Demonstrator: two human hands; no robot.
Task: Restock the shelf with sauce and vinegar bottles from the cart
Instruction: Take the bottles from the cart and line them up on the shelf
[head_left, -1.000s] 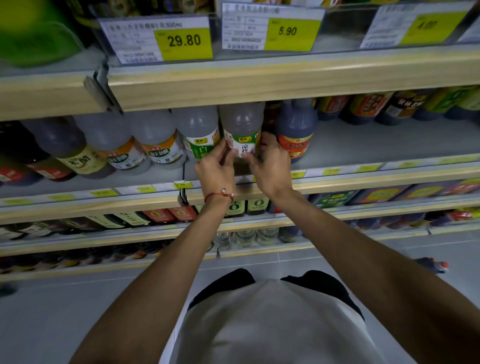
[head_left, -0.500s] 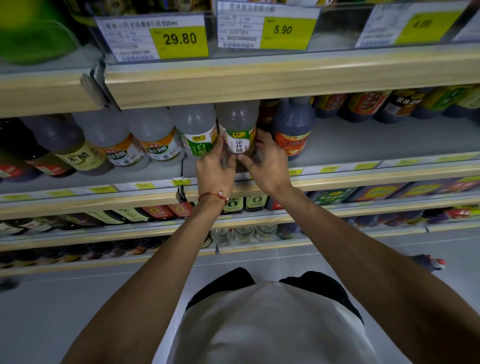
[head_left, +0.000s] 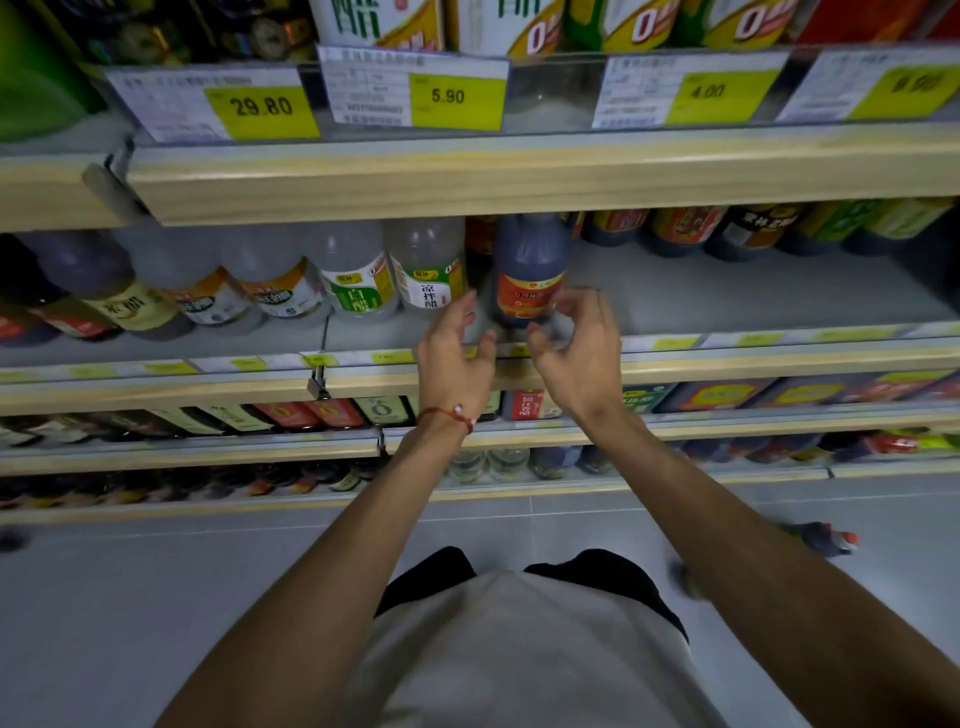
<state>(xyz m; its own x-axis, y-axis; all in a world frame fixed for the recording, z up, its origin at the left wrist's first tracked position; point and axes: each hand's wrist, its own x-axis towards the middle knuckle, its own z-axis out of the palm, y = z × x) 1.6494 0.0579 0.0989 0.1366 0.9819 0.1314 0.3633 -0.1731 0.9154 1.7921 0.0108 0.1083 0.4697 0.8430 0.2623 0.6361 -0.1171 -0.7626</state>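
Both hands have left the clear vinegar bottle (head_left: 427, 270) and shifted right to the dark bottle (head_left: 530, 265) with the red-orange label. That bottle stands upright on the middle shelf (head_left: 727, 296), near the front edge and just beside the clear one. Left hand (head_left: 454, 358) is at the bottle's left side, fingers relaxed and spread, holding nothing. Right hand (head_left: 576, 353) is at its right side, fingers curved and blurred; contact or grip cannot be determined. A red cord (head_left: 449, 414) circles the left wrist.
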